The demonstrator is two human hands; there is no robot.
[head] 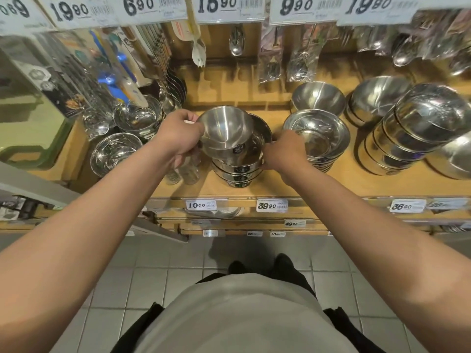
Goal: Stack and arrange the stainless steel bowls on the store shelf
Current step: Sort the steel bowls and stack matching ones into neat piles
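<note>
Item: steel bowl (pixel 225 132), tilted, pinched at rim by left hand (pixel 178 135), directly above nested stack (pixel 237 169). Right hand (pixel 283 150) steadies stack; fingers apparently curled.

Shelf-edge tags read 10.00 (pixel 201 205), 39.90 (pixel 272 205), 36.90 (pixel 407 206); hanging tags up top say 19.90 (pixel 70 11), 6.90 (pixel 139 5), 15.90 (pixel 217 4), 9.90 (pixel 296 5).

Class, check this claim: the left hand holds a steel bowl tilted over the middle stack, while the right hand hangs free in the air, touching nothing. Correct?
Not quite. The head view shows the right hand gripping the middle stack at its side, not hanging free. The rest holds: the left hand holds the tilted bowl over that stack.
</note>
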